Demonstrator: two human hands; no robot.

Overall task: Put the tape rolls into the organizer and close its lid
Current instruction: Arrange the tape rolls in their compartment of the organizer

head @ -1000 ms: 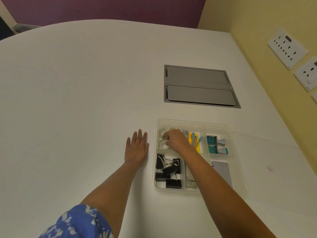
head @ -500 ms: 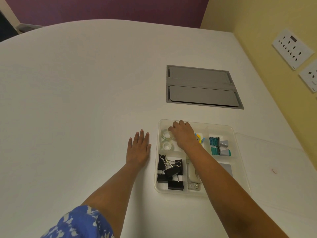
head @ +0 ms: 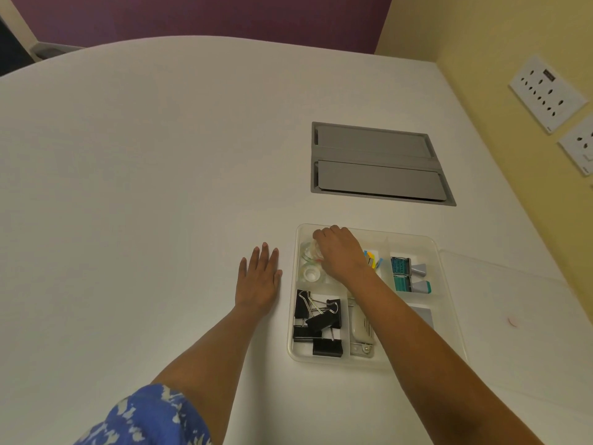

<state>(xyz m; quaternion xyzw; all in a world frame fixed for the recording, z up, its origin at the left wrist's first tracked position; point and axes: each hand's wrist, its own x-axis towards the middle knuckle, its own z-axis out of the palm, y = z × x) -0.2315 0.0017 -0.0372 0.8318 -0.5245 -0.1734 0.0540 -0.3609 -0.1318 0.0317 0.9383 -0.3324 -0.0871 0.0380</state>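
Note:
The clear plastic organizer [head: 449,316] lies open on the white table. Two clear tape rolls sit in its far-left compartment: one [head: 310,275] lies flat and in full view, the other [head: 308,252] is partly under my right hand [head: 341,255]. That hand hovers over this compartment with its fingers curled down; whether they grip the roll is hidden. My left hand [head: 258,281] rests flat on the table just left of the organizer, fingers spread. The clear lid [head: 519,293] lies flat to the right of the organizer.
Other compartments hold black binder clips [head: 317,322], a stapler [head: 361,332], coloured sticky flags [head: 372,256] and teal staple boxes [head: 402,274]. A grey cable hatch [head: 375,162] is set in the table beyond. A yellow wall with sockets [head: 545,91] stands at the right.
My right hand has shifted from the near roll toward the far rim of the tape compartment, uncovering the near roll. My left hand has stayed flat on the table.

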